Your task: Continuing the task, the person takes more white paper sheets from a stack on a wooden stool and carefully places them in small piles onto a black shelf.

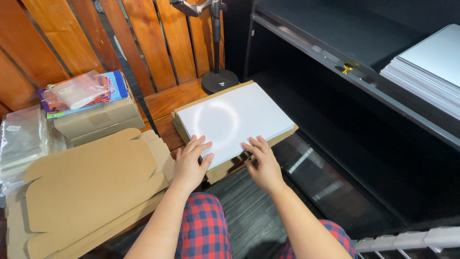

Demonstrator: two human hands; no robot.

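Observation:
A white glossy sheet lies on top of a stack of flat brown cardboard on the floor in front of me. My left hand rests with spread fingers on the sheet's near left corner. My right hand presses its fingertips on the near edge of the sheet, a little to the right. Neither hand grips anything. My knees in red and blue plaid trousers show below.
A pile of unfolded cardboard box blanks lies at my left. Behind it stands a closed carton with colourful packets, and clear plastic bags. A black stand base sits behind. A black shelf holds white sheets.

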